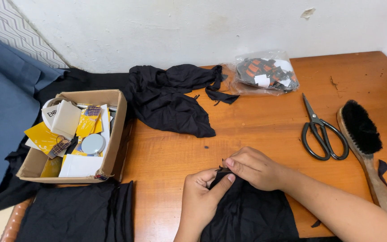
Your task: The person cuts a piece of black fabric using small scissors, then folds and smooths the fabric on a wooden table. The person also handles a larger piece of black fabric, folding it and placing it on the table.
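Open wood mid-frame, clutter all round

Bare table (265, 123) runs through the centre; cardboard box (113, 134) blocks left, scissors (323, 132) and brush (363, 139) crowd right, black cloth heap (171, 98) and plastic bag (265, 71) sit up top.

Both hands low, near centre of view, close together. Left hand (201, 197) rises from bottom edge, fingers curled, thumb stretched toward right hand, grip pinched shut. Right hand (254, 168) comes in from lower right, bare forearm slanting across, knuckles up, fingertips (230, 163) bent down, pinching. Fingertips of both hands touching, apparently; contact partly hidden.
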